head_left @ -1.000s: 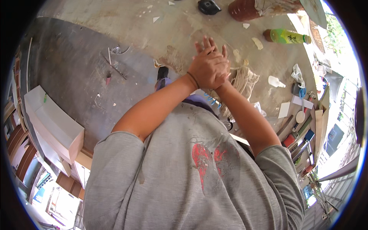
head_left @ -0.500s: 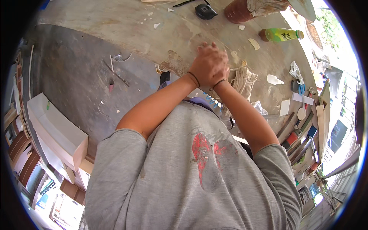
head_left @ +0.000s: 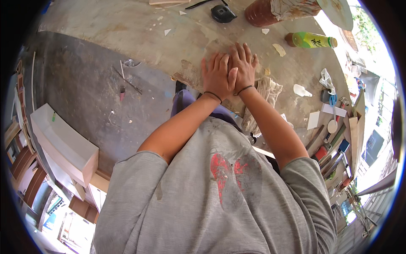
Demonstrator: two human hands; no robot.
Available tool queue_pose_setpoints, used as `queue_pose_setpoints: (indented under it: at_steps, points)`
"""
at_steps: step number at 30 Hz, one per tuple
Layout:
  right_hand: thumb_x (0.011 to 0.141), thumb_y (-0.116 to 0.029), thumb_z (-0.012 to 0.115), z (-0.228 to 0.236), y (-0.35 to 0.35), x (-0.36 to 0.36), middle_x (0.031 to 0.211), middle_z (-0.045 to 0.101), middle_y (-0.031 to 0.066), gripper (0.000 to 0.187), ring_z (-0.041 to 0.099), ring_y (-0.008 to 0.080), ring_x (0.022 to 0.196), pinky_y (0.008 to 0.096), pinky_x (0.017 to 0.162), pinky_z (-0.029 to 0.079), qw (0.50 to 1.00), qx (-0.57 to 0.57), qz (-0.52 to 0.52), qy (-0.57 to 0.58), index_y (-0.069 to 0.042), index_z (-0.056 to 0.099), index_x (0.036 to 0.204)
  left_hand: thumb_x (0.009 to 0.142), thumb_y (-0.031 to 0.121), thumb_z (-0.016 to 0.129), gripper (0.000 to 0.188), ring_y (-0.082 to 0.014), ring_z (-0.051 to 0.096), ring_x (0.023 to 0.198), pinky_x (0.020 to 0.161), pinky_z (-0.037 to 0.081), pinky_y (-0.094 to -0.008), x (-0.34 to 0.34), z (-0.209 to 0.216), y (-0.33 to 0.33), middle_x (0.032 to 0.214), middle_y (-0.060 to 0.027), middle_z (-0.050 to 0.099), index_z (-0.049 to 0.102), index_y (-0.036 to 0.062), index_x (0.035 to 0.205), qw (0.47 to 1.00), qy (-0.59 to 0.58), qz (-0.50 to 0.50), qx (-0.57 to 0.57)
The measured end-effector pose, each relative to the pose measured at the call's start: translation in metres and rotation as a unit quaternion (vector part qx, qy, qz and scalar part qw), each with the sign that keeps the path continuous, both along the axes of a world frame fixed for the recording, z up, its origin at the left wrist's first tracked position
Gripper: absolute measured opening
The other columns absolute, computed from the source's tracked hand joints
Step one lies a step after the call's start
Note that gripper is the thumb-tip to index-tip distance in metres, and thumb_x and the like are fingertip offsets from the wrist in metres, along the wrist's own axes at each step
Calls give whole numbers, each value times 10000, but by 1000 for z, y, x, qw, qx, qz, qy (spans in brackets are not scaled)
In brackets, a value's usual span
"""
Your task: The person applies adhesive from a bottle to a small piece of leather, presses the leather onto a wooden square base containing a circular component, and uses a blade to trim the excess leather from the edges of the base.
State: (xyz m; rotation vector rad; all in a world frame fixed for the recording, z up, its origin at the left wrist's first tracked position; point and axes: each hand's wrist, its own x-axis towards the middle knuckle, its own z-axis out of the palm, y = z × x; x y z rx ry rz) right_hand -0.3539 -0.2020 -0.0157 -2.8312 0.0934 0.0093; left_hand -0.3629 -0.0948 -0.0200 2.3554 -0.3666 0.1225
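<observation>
My left hand [head_left: 216,78] and my right hand [head_left: 244,70] are side by side over the worktable [head_left: 135,40], palms down. Their fingers are stretched out and partly apart, and neither hand holds anything. The left thumb overlaps the edge of the right hand. Each wrist wears a thin dark band. Whether the palms press on the tabletop cannot be made out. Closest to the right wrist is a bundle of off-white cloth [head_left: 264,99].
Ahead lie a black tape measure [head_left: 223,14], a brown container [head_left: 259,13] and a green-labelled bottle [head_left: 312,40] on its side. A small white bottle [head_left: 302,90] and blue-handled scissors [head_left: 333,100] are to the right, near assorted hand tools. A pale box-shaped piece [head_left: 63,139] stands at left.
My hands were clasped together half a second ago, one over the other. Now they have come apart side by side with the fingers straightened.
</observation>
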Motion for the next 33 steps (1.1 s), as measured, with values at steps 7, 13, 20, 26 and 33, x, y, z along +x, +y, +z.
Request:
queue_pose_setpoints:
  at_steps: [7, 13, 20, 26, 33]
  points:
    - [842, -299, 479, 1, -2, -10, 1459, 370, 69, 478, 232, 305, 1398, 600, 1089, 154, 1000, -5, 30, 6, -133, 491, 1290, 939, 351, 381, 452, -329, 442, 1243, 1052, 204, -574, -6, -3, -1, 1268, -127, 539, 503, 37, 1240, 1000, -3, 1, 30]
    - [872, -225, 477, 2, 7, 1, 1392, 441, 68, 390, 297, 306, 1363, 600, 1060, 189, 985, 65, -160, 14, -154, 517, 1254, 950, 330, 448, 337, -316, 434, 1253, 1025, 206, -624, 22, -8, 3, 1262, -113, 542, 539, 126, 1202, 996, -75, 14, 36]
    - [900, -237, 479, 11, 9, -17, 1409, 424, 96, 356, 268, 325, 1381, 574, 1101, 153, 995, 22, -76, -59, -157, 531, 1244, 933, 335, 479, 320, -334, 382, 1296, 1019, 162, -697, 35, 22, 20, 1286, -83, 515, 558, 112, 1148, 994, -16, 105, -24]
    - [888, -344, 473, -3, 32, -39, 1467, 344, 107, 508, 220, 326, 1401, 599, 1097, 141, 994, -76, 73, -1, -167, 416, 1361, 910, 336, 529, 311, -302, 434, 1284, 1075, 113, -641, 4, 24, 6, 1208, -73, 605, 637, 88, 1064, 979, -90, -185, -10]
    - [877, -460, 444, -14, 32, -48, 1509, 268, 129, 656, 176, 360, 1407, 625, 1088, 116, 974, -151, 139, 100, -164, 295, 1443, 816, 255, 615, 221, -255, 536, 1193, 1072, 243, -505, 19, 20, -2, 1085, -51, 678, 687, 84, 936, 982, 16, -184, -40]
